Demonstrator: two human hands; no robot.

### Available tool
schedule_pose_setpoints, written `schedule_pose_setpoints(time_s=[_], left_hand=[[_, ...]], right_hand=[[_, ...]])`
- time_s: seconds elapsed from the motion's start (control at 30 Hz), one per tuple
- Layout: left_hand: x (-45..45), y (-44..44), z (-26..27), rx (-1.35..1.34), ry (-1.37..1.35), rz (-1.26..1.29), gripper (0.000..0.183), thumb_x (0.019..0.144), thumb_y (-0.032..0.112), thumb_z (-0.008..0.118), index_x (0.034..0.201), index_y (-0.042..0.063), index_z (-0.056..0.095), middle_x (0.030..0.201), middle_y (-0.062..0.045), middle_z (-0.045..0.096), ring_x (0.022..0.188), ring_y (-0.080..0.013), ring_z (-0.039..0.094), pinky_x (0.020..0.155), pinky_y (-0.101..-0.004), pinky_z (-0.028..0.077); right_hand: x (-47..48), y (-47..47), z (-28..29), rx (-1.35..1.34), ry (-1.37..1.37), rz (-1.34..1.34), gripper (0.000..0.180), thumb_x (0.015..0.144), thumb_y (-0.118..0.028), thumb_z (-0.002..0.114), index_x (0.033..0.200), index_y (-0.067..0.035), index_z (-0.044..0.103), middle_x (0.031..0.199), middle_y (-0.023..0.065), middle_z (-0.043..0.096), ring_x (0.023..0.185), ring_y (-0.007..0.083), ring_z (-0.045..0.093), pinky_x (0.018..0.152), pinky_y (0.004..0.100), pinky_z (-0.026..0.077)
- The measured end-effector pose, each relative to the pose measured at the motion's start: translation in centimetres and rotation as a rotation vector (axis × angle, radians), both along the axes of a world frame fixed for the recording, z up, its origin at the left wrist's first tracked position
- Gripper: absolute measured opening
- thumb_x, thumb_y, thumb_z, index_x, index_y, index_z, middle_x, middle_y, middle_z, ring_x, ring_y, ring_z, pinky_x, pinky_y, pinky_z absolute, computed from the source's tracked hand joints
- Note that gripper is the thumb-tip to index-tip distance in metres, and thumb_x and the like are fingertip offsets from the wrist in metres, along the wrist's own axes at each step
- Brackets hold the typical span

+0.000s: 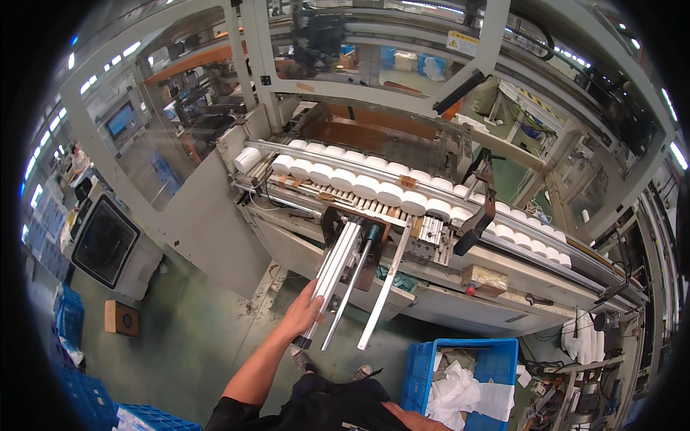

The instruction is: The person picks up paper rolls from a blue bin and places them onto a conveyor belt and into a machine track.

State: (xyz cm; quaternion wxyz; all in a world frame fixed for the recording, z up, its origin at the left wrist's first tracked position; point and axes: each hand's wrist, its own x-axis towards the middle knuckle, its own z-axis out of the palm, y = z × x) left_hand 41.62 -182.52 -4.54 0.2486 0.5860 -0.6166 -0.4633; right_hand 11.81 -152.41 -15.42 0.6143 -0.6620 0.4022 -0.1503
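Observation:
My left hand rests against the outer end of an aluminium profile arm that juts from the machine towards me; whether its fingers grip it cannot be told. Beside that arm are a round steel rod and a flat metal bar. My right hand is low at the picture's bottom edge, near the blue crate, and mostly cut off. In front of me, two rows of white rolls lie along the conveyor, divided by a metal rail. One white roll lies tilted at the left end.
A blue plastic crate holds crumpled white material. A black bracket overhangs the conveyor. A red button is on the machine front. A cardboard box stands on the floor at left, and framed clear guards rise behind the conveyor.

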Motion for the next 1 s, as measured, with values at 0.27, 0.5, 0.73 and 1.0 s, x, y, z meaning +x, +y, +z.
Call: schedule_pose_setpoints(time_s=[0.27, 0.5, 0.73, 1.0], left_hand=[[0.2, -0.1, -0.3, 0.073, 0.065, 0.004, 0.053, 0.092, 0.026, 0.047, 0.139, 0.007, 0.033, 0.114, -0.02, 0.059, 0.088, -0.0267, 0.063, 0.085, -0.0363, 0.046], [-0.1, -0.1, 0.0, 0.038, 0.013, 0.013, 0.054, 0.092, 0.025, 0.047, 0.14, 0.007, 0.033, 0.117, -0.019, 0.058, 0.083, -0.0237, 0.064, 0.085, -0.0345, 0.046], [0.2, -0.3, -1.7, -0.062, 0.043, 0.003, 0.052, 0.092, 0.024, 0.047, 0.14, 0.007, 0.034, 0.118, -0.02, 0.057, 0.093, -0.0282, 0.063, 0.087, -0.036, 0.045], [0.2, -0.3, -1.5, -0.155, 0.023, -0.005, 0.052, 0.092, 0.024, 0.047, 0.139, 0.007, 0.034, 0.115, -0.02, 0.058, 0.087, -0.0267, 0.064, 0.083, -0.0361, 0.047]], right_hand=[[-0.8, 0.4, -0.5, -0.011, 0.04, -0.002, 0.088, 0.081, -0.044, 0.063, 0.144, -0.002, 0.019, 0.146, 0.0242, 0.022, 0.138, 0.037, 0.02, 0.114, 0.0407, 0.016], [-0.4, 1.1, -2.0, -0.04, -0.005, -0.044, 0.093, 0.078, -0.046, 0.066, 0.145, -0.001, 0.018, 0.145, 0.0244, 0.023, 0.137, 0.0368, 0.02, 0.114, 0.0403, 0.016], [-0.7, 0.4, -1.5, -0.062, -0.103, -0.008, 0.104, 0.07, -0.051, 0.071, 0.145, -0.001, 0.018, 0.144, 0.0243, 0.023, 0.137, 0.0389, 0.019, 0.113, 0.0419, 0.017], [-0.8, 0.9, -2.4, -0.105, 0.022, 0.017, 0.085, 0.082, -0.038, 0.063, 0.146, -0.008, 0.016, 0.143, 0.0165, 0.03, 0.126, 0.0403, 0.039, 0.103, 0.0451, 0.035]])
